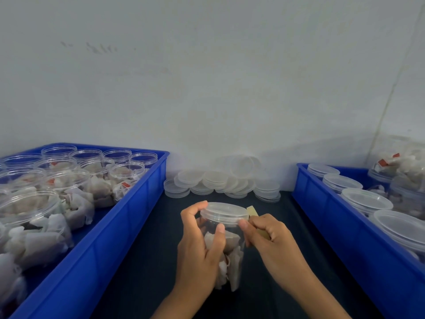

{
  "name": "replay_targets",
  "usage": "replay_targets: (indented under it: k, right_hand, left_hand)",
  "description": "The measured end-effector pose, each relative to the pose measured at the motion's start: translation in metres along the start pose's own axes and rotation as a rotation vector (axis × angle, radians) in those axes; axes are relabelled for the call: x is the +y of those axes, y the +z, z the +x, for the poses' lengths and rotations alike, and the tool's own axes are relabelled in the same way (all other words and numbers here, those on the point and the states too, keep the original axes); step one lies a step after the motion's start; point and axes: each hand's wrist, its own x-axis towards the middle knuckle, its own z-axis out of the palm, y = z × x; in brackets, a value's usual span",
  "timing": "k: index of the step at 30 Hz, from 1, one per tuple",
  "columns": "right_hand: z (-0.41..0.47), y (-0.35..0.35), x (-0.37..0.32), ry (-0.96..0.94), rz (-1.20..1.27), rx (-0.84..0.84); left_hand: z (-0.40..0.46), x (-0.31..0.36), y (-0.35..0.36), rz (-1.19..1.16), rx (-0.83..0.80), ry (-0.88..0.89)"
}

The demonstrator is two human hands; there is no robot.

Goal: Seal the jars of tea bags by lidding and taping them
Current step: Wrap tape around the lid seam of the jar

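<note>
Gripping lidded jar (226,245) with left hand (200,247), right hand (269,240) pinching what looks like tape (252,211)

A dark, matte tabletop (142,272) fills the view from centre to 6 o'clock. It is flanked by two deep blue plastic crates, one at 9 o'clock (128,217) and one at 3 o'clock (345,238). A pale painted wall (207,88) rises at 12 o'clock, with faint grey scuff marks (101,48) at 11.

Dark table strip (147,261) open between blue crates (128,217), loose lids (220,180) blocking the back
</note>
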Motion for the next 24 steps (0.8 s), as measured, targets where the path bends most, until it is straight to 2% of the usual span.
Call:
replay_targets:
  k: [8, 13, 20, 24]
  right_hand:
    - [0.002, -0.006, 0.005, -0.011, -0.201, -0.007]
    - [0.000, -0.002, 0.002, -0.026, -0.214, -0.024]
    - [-0.004, -0.001, -0.001, -0.092, -0.329, -0.068]
    - [-0.003, -0.002, 0.006, -0.131, -0.518, -0.093]
  left_hand:
    - [0.002, -0.001, -0.001, -0.115, -0.064, -0.013]
    - [0.000, 0.005, -0.002, -0.241, -0.094, -0.067]
    - [0.002, 0.006, 0.000, -0.197, 0.043, -0.055]
    - [0.001, 0.004, -0.004, -0.145, 0.104, -0.012]
